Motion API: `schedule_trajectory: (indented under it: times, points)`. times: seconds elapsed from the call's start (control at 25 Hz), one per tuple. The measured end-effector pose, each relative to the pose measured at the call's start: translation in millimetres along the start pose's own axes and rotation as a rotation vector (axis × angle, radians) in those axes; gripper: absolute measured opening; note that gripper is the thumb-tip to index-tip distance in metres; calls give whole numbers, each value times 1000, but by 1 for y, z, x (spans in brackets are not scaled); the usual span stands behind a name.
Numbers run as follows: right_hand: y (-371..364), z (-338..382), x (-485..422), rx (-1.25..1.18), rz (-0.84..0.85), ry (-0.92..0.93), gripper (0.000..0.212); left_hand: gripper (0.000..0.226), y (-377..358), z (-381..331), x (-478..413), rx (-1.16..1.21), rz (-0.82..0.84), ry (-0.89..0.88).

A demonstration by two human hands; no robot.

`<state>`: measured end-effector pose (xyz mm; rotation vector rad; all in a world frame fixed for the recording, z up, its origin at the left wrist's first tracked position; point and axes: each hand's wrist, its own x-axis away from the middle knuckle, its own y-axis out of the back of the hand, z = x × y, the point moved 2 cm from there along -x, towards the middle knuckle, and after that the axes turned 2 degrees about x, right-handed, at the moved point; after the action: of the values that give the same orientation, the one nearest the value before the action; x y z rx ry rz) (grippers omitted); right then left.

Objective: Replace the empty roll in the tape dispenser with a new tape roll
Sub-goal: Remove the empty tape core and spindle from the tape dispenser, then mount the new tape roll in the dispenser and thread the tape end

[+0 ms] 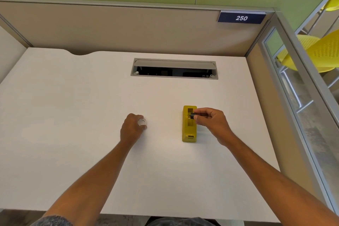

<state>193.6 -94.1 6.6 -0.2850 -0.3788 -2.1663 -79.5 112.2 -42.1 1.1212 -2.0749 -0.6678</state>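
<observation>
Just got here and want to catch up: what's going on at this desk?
A person is swapping the roll in a yellow tape dispenser on a white desk. The right hand pinches a small dark spindle at the dispenser's open slot. The left hand holds a clear tape roll against the desk, off to the dispenser's left. That roll is not yet in the dispenser.
</observation>
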Motion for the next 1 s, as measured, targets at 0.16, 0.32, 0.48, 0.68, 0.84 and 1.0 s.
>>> schedule_trajectory:
  times: [0.16, 0.32, 0.48, 0.68, 0.84, 1.0]
  points:
    - [1, 0, -1, -11, -1, -10, 26, 41, 2, 1, 1, -21, 0, 9]
    - [4, 4, -1, -35, -18, 5, 26, 63, 2, -3, 4, -28, 17, 38]
    - [19, 7, 3, -105, -46, 38, 26, 66, -5, -17, 11, -101, -74, -49]
    - [51, 0, 10, -185, -134, 37, 26, 32, -28, -81, 20, 91, -96, -253]
    - [80, -13, 18, -245, -207, 8, 27, 24, -58, -143, 26, 86, 4, -398]
    - [105, -27, 25, -261, -269, -22, 26, 26, -95, -190, 28, 61, 125, -440]
